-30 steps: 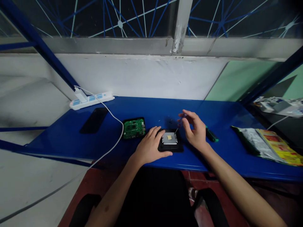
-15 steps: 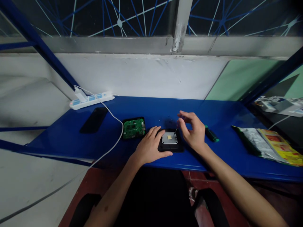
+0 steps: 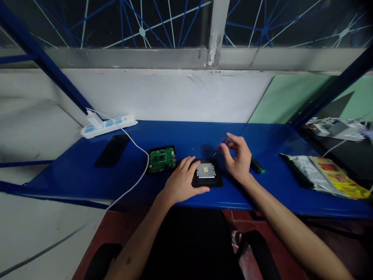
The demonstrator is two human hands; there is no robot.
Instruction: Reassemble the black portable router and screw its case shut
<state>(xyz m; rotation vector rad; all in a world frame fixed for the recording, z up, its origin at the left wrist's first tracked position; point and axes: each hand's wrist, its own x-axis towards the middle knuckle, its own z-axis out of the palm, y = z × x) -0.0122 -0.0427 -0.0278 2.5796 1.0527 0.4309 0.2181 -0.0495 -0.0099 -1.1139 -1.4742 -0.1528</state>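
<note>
A black plastic case half lies on the blue table, with a silver metal plate inside it that bears a small yellowish pad. My left hand steadies the case from its left side, fingers along the top and thumb at the near edge. Between the thumb and fingers of my right hand is a small screwdriver with a translucent purplish handle. Its thin shaft points down and left, with the tip off the plate near the case's upper right corner.
To the left sits a green circuit board in a black case half. Small screws lie behind the case. A dark green-tipped tool and a foil packet are at right. A phone, power strip and white cable lie at left.
My right hand has lifted the screwdriver off the metal plate and tilted it, its tip now beyond the plate. The left hand stays on the case. The whole view has shifted slightly.
</note>
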